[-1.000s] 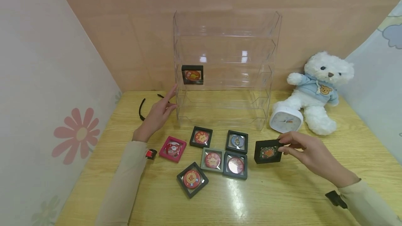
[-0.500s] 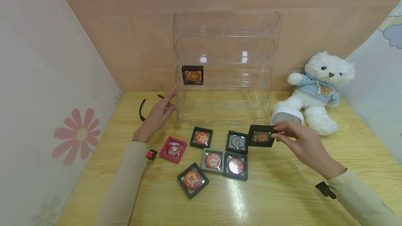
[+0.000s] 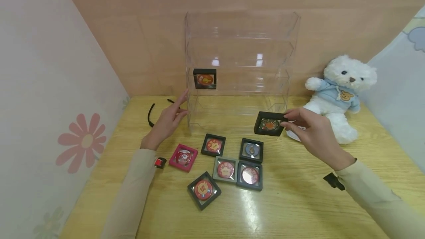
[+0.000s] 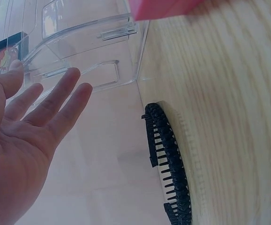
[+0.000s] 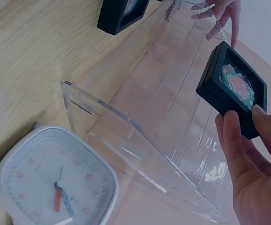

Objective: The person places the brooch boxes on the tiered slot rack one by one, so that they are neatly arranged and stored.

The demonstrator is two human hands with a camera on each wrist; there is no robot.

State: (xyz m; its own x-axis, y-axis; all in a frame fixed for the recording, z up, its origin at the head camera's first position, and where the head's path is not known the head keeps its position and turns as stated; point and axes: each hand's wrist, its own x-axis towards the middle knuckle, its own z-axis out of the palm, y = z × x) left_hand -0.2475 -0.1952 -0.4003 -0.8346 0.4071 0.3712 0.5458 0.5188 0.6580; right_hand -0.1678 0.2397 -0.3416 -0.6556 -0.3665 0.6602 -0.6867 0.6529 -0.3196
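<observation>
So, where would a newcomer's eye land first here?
Probably on the white teddy bear in its pale blue hoodie, sitting at the right of the table. Next comes the clear plastic rack at the centre, with one black display frame towards its left side. The right hand pinches a similar frame in front of the rack's lower right.

Clear tiered plas. rack (image 3: pixel 239 65): glossy. Sq. blk plas. frame (image 3: pixel 269 124): matt. Yellow wd-grain tabletop (image 3: pixel 299 205): glossy. White plush bear (image 3: pixel 337 100): fluffy.

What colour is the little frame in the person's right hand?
The frame in the right hand is black, seen best in the head view.
</observation>
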